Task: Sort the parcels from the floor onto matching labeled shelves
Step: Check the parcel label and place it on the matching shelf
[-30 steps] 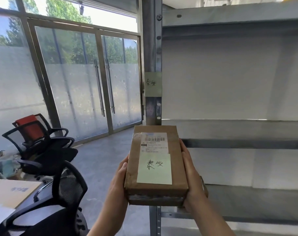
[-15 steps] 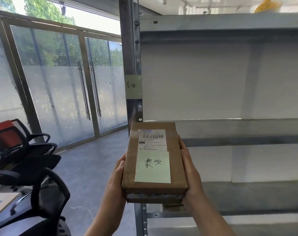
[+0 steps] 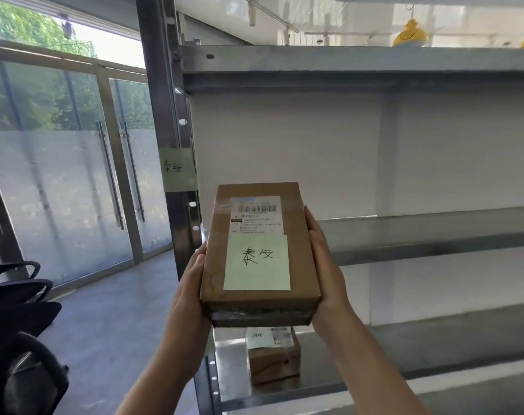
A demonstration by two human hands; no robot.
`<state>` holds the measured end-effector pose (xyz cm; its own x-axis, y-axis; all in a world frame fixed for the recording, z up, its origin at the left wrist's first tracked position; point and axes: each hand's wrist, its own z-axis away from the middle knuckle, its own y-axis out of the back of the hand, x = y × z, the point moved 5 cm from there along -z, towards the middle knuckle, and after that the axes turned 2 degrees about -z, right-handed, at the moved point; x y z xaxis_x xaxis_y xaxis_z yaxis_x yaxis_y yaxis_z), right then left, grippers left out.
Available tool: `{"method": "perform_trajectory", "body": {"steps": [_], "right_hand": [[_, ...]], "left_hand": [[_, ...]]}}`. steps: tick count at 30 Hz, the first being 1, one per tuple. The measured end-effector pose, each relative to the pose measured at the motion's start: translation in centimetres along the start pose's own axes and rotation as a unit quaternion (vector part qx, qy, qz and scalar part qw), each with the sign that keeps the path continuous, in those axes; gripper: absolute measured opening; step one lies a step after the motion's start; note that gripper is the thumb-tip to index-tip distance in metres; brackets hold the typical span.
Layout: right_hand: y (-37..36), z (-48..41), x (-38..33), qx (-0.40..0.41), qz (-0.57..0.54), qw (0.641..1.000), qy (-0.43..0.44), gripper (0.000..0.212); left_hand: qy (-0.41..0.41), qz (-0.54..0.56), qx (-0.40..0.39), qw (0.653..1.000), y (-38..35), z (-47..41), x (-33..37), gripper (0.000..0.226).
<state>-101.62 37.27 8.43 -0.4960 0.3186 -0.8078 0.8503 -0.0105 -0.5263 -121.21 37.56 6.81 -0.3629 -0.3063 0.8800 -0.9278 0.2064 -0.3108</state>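
Observation:
I hold a flat brown cardboard parcel [image 3: 222,265] level in front of the metal shelving, just right of its post. It carries a white barcode label and a pale green handwritten note. My left hand [image 3: 189,283] grips its left edge and my right hand [image 3: 323,265] grips its right edge. A pale green shelf label [image 3: 178,169] with the same handwriting is stuck on the upright post [image 3: 159,100], up and left of the parcel. The shelf board [image 3: 419,232] beside that label lies behind the parcel's far end.
A second small brown parcel [image 3: 274,360] with a green note sits on the lower shelf [image 3: 374,381], directly under the held one. Black office chairs [image 3: 18,310] stand at the lower left. Frosted glass doors [image 3: 75,190] close off the left side.
The view has swung right and closer to the shelving. The parcel is higher and nearer the labelled post, and the lower shelf with its small parcel has come into sight.

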Motion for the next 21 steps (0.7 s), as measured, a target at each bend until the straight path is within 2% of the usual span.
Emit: {"method": "perform_trajectory", "body": {"steps": [3, 9, 13, 18, 21], "right_hand": [[-0.3, -1.6, -1.4, -0.015, 0.006, 1.0, 0.008, 0.026], [0.1, -5.4, -2.2, -0.005, 0.034, 0.999, 0.001, 0.041], [-0.2, -8.3, -2.7, -0.001, 0.062, 0.998, -0.002, 0.029], [-0.1, -11.2, -2.7, -0.002, 0.084, 0.996, -0.039, 0.039], [0.2, -12.6, -2.3, -0.001, 0.073, 0.995, -0.073, 0.035]], "left_hand": [[-0.009, 0.001, 0.0, 1.0, -1.2, -1.5, 0.4, 0.038], [0.008, -0.01, 0.001, 1.0, -1.9, -5.6, 0.3, 0.039], [0.035, 0.002, 0.035, 0.999, -2.0, -8.1, 0.1, 0.034], [0.065, 0.003, 0.051, 0.997, -2.4, -10.4, -0.8, 0.036], [0.079, 0.006, 0.059, 0.995, -2.4, -11.5, -1.4, 0.038]]}}
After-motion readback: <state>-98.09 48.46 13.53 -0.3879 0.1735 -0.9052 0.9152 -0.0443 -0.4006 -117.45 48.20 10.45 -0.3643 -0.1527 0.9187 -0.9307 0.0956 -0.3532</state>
